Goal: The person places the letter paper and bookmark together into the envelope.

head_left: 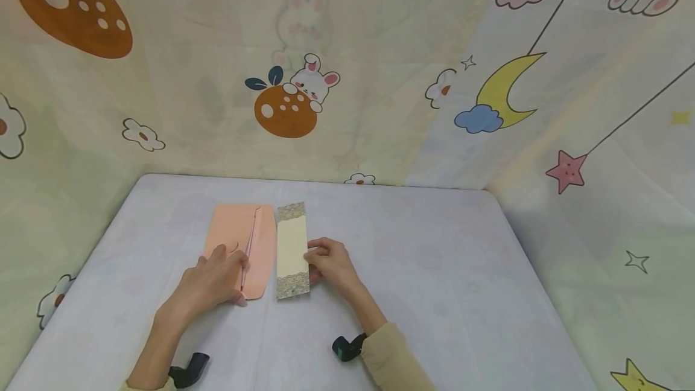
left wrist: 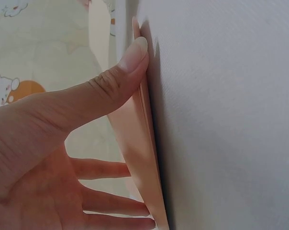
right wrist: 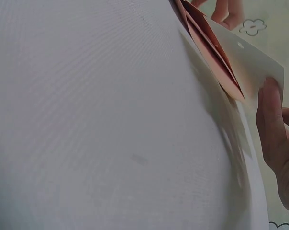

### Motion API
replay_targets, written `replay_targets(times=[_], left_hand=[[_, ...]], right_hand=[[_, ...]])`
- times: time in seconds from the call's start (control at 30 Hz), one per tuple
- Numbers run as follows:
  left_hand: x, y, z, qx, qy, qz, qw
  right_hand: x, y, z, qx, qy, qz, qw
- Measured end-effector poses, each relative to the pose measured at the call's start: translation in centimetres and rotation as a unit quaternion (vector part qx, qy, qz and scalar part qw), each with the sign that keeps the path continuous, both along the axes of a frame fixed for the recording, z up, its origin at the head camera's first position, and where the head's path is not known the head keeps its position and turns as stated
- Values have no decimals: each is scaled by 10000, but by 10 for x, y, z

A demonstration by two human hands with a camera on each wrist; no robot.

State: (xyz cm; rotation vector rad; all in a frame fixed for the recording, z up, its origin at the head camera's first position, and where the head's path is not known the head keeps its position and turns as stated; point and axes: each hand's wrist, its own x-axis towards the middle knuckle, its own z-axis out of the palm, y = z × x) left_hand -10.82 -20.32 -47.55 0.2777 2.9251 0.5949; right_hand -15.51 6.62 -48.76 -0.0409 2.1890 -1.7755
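Observation:
A pink-orange envelope (head_left: 222, 219) lies on the white table, its long slit gaping. My left hand (head_left: 209, 282) presses on it, fingers spread over its face. In the left wrist view the thumb (left wrist: 135, 55) lies against the near edge of the envelope (left wrist: 144, 163), and the other visible fingers are straight. Beside the envelope, my right hand (head_left: 333, 261) pinches the right long edge of a narrow cream card (head_left: 291, 246) with lace-patterned ends. The right wrist view shows the card (right wrist: 259, 62) raised at a tilt beside the slit, with a small hole near one end.
The white table (head_left: 434, 276) has rounded far corners. Printed cloth walls (head_left: 206, 107) with rabbits, stars and a moon rise behind it and at both sides. A black wrist device (head_left: 190, 370) shows by the left wrist, another (head_left: 347, 347) by the right.

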Motion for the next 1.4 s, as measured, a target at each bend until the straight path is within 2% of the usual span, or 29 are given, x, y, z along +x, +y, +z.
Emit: replay_targets(times=[0.33, 0.57, 0.93, 1.4], left_hand=[[-1, -1, -2, -2, 61, -26, 10000], [0, 0, -2, 74, -25, 35, 10000], [1, 1, 2, 115, 12, 23, 9999], [1, -1, 0, 92, 143, -59, 9998]], right_hand=[[-3, -12, -2, 84, 57, 45, 9999], [-5, -21, -4, 209, 195, 101, 9995], [-7, -35, -8, 138, 246, 119, 9995], [-4, -52, -11, -3, 239, 189, 9995]])
